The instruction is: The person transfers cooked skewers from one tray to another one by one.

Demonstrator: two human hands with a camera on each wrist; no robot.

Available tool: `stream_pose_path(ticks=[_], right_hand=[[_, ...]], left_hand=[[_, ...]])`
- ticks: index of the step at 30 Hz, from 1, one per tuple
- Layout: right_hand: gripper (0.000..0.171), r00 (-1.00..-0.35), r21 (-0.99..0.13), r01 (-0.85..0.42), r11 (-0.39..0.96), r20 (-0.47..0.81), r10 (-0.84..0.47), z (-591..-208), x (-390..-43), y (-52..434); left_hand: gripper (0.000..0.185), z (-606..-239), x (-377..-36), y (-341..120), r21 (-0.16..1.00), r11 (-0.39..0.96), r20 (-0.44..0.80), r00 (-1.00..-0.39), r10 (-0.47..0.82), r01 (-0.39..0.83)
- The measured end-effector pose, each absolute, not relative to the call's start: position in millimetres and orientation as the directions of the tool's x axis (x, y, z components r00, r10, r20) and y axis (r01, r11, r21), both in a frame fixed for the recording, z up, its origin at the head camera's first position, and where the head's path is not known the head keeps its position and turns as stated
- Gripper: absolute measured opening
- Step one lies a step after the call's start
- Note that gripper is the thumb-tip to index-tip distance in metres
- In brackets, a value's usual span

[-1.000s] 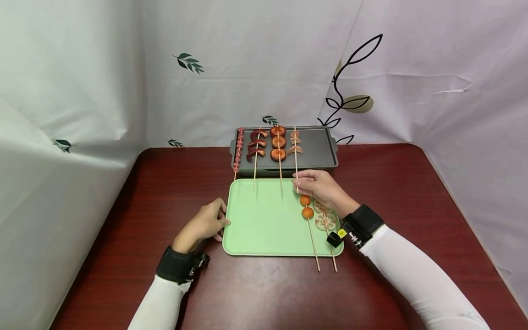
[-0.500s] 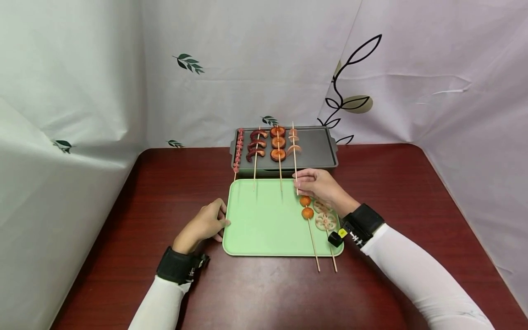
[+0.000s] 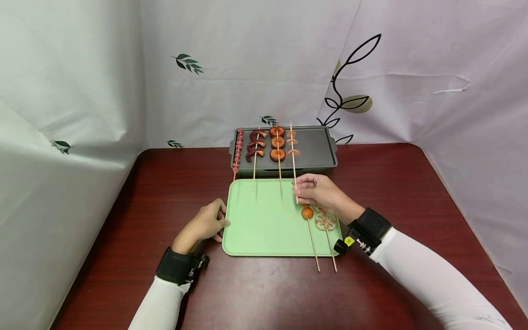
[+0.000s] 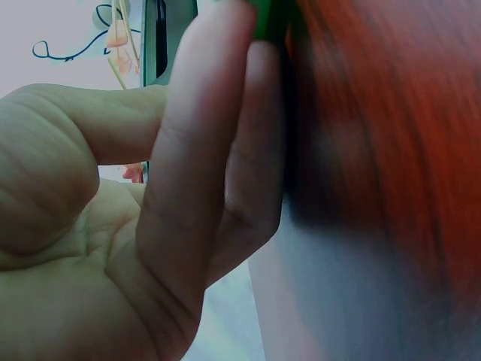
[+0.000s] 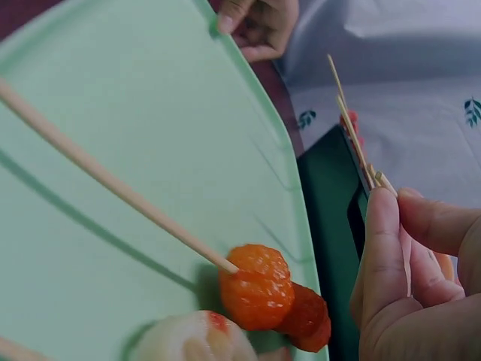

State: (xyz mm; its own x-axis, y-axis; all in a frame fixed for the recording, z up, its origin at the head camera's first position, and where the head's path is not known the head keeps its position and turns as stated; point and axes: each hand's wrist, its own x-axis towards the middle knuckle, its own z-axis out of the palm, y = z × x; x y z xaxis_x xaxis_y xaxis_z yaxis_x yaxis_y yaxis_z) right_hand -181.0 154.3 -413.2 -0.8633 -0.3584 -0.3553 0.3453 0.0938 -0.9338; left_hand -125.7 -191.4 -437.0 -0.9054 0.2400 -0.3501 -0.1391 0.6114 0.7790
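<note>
The right hand [image 3: 319,191] pinches the bare lower end of a thin wooden skewer [image 3: 293,158] whose food rests on the grill plate [image 3: 317,149]. The skewer looks light and a little bendy, so the bare stick is the best place to hold. The left hand [image 3: 204,223] rests with curled fingers on the edge of the green tray [image 3: 264,224], not clearly gripping.

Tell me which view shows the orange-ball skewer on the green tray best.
The head view: the orange-ball skewer shows nearly whole, stick overhanging the green tray. The right wrist view shows its balls close up, the stick cropped. The left wrist view shows none of it.

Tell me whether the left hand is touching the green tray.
Touching. In the head view the left hand has its fingertips against the left edge of the green tray; the left wrist view shows fingers pressed to the green rim.
</note>
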Motion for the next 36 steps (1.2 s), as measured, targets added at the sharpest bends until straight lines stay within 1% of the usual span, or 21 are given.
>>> stream_pose_path(ticks=[13,19,23,29,36], right_hand=[[0.035,-0.830,-0.935,0.322,0.152,-0.355,-0.430,-417.3,-152.4,160.1],[0.023,-0.816,-0.931,0.323,0.171,-0.365,-0.448,-413.4,-143.6,163.9],[0.017,-0.797,-0.933,0.308,0.185,-0.359,-0.485,-410.3,-138.4,164.9],[0.015,-0.773,-0.932,0.304,0.200,-0.364,-0.520,-408.3,-127.3,164.2],[0.015,-0.765,-0.929,0.304,0.210,-0.369,-0.527,-409.7,-110.6,161.8]], left_hand=[[0.020,-437.2,-125.3,-190.7,0.772,0.620,-0.357,-0.903,0.241,-0.140],[0.019,-437.0,-126.1,-191.3,0.768,0.624,-0.364,-0.899,0.244,-0.142],[0.019,-435.9,-126.3,-192.8,0.769,0.622,-0.368,-0.897,0.247,-0.145],[0.020,-436.1,-126.4,-193.7,0.769,0.624,-0.364,-0.897,0.251,-0.138],[0.019,-436.7,-126.4,-192.7,0.773,0.620,-0.367,-0.893,0.260,-0.137]])
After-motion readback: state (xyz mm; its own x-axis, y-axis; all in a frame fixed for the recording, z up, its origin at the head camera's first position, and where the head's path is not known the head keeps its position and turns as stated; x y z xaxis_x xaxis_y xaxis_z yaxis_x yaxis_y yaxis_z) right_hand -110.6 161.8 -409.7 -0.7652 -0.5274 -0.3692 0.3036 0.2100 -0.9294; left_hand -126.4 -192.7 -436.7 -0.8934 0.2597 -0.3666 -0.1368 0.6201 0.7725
